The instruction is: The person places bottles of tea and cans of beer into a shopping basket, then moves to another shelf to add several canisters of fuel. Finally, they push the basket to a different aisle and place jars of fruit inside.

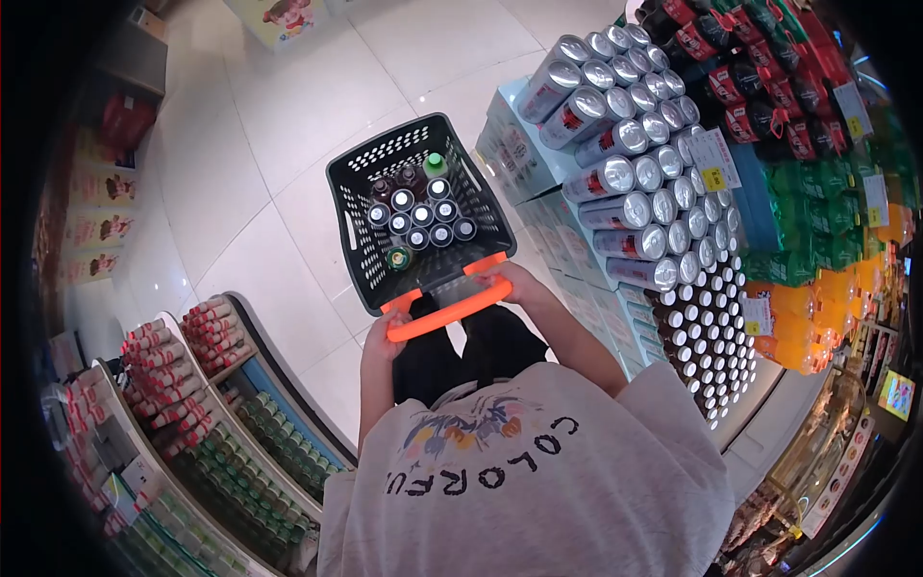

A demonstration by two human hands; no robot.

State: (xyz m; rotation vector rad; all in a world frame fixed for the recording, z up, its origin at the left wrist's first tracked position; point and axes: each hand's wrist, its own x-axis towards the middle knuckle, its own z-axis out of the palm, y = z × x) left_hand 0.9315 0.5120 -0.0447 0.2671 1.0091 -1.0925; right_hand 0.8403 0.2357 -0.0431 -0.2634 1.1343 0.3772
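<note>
On my remote feed, the black perforated plastic shopping basket is in front of the body, and I have the left hand and right hand curled narrow around either end of its curved orange handle. I cannot tell whether the basket hangs or rests on something. Inside, dark containers with pale round tops cluster beside a green-capped bottle, with bare space around them; a tilt or jerk could topple them, I judge. Swinging right risks clipping the silver cans stacked loose on pale blue-green cartons, close by the right arm, and small dark white-capped bottles adjoin them. At lower left, shelves of red-and-white packages narrow that side; ahead lies pale tiled floor.
</note>
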